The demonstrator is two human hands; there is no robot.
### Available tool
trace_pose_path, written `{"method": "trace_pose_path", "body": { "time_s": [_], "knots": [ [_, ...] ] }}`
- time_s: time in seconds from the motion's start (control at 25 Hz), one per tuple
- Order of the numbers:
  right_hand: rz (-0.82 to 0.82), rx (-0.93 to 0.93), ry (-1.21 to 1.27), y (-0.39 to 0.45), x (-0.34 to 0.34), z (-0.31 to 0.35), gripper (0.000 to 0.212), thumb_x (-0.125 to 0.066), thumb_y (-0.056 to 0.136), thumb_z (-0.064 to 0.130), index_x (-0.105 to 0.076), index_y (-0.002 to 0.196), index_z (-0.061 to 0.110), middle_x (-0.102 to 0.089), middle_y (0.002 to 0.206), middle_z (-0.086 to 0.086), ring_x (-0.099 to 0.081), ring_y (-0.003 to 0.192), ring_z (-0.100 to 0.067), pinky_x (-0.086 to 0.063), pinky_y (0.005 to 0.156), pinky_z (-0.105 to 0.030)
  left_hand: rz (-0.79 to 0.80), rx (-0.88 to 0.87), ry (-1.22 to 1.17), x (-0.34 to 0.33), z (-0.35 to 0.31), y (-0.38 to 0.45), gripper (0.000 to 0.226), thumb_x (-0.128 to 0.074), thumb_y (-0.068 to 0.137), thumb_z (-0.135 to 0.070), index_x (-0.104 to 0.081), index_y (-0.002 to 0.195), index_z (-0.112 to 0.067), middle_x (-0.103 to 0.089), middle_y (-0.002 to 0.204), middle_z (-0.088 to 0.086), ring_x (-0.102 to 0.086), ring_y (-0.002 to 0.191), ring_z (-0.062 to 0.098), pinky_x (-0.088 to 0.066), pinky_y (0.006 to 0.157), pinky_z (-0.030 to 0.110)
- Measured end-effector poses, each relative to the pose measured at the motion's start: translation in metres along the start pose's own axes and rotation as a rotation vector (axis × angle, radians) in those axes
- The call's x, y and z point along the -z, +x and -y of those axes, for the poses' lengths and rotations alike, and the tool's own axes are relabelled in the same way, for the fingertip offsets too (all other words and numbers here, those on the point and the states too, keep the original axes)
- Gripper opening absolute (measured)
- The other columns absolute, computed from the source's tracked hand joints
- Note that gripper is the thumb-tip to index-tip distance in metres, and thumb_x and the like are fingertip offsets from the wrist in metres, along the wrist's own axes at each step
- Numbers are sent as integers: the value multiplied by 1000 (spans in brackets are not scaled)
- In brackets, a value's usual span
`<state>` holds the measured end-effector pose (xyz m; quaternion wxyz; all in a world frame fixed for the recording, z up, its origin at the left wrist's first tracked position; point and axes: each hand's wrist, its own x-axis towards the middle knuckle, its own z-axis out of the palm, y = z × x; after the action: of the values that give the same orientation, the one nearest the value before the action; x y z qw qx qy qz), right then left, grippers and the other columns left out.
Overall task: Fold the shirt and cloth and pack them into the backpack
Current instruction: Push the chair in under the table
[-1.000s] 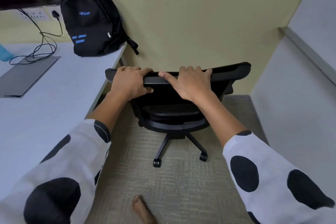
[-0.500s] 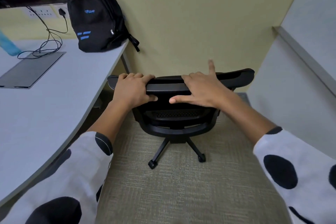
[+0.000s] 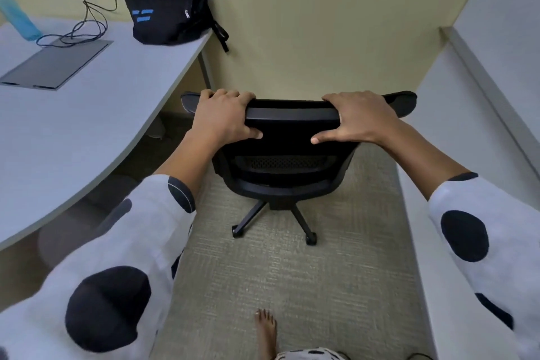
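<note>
A person stands behind a black office chair [image 3: 285, 155], seen from a head camera looking down. The left hand [image 3: 223, 121] and the right hand [image 3: 361, 120] both grip the top rail of the chair's backrest, fingers curled over the far edge and thumbs pressing the near face. The step in hand looks like moving the chair aside; it likely goes best rolled slowly on its casters, hands level and apart, so it stays clear of the grey desk [image 3: 87, 114] left of the chair. The black backpack [image 3: 166, 0] stands upright on that desk's far corner, against the wall behind the chair, zipped as far as can be seen. Neither shirt nor cloth is in view, and the chair's seat is hidden behind its backrest.
</note>
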<state>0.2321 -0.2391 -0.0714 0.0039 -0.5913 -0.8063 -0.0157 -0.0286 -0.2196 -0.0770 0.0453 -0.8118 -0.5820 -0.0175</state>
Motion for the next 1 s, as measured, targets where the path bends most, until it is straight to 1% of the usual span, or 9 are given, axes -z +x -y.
{"method": "trace_pose_path", "body": {
  "time_s": [0.2,0.32,0.48,0.64,0.8,1.0],
  "knots": [
    [-56,37,31,-38,-5,-8,76,-64,64,74,-56,116,19,-67,105,-4,-61,98,-31,-46,79,-38,-16,52,17,2,-34,-33,78,-62,73,-67,-41,137,-28,-56,127,7,-47,120,31,-27,100,45],
    [-69,72,42,-60,-2,-16,71,-67,67,69,-56,114,17,-67,104,-5,-62,97,-32,-47,78,-39,1,69,19,5,-55,-54,78,-62,72,-68,-42,136,-27,-56,125,8,-47,118,31,-28,99,46],
    [-66,127,38,-78,-3,-31,69,-66,67,69,-57,114,21,-67,104,-2,-62,96,-29,-45,79,-37,21,109,10,10,-81,-73,73,-62,74,-66,-44,133,-27,-56,125,7,-47,117,30,-28,99,46],
    [-71,201,65,-92,-4,-57,68,-67,67,67,-56,116,21,-66,104,1,-61,96,-26,-40,82,-36,-22,172,28,10,-117,-86,69,-62,75,-64,-46,130,-26,-57,125,5,-48,116,29,-28,100,45],
    [-48,288,93,-104,0,-97,68,-69,68,65,-54,120,23,-64,107,2,-60,100,-25,-39,87,-37,-57,266,43,10,-169,-94,68,-60,76,-64,-47,131,-25,-59,123,3,-50,115,28,-28,100,44],
    [-23,421,87,-113,4,-147,68,-69,69,63,-53,123,25,-64,109,3,-59,102,-23,-38,91,-36,-56,387,47,13,-237,-100,66,-59,77,-64,-46,129,-26,-59,120,0,-50,112,27,-28,97,41]
  ]
}}
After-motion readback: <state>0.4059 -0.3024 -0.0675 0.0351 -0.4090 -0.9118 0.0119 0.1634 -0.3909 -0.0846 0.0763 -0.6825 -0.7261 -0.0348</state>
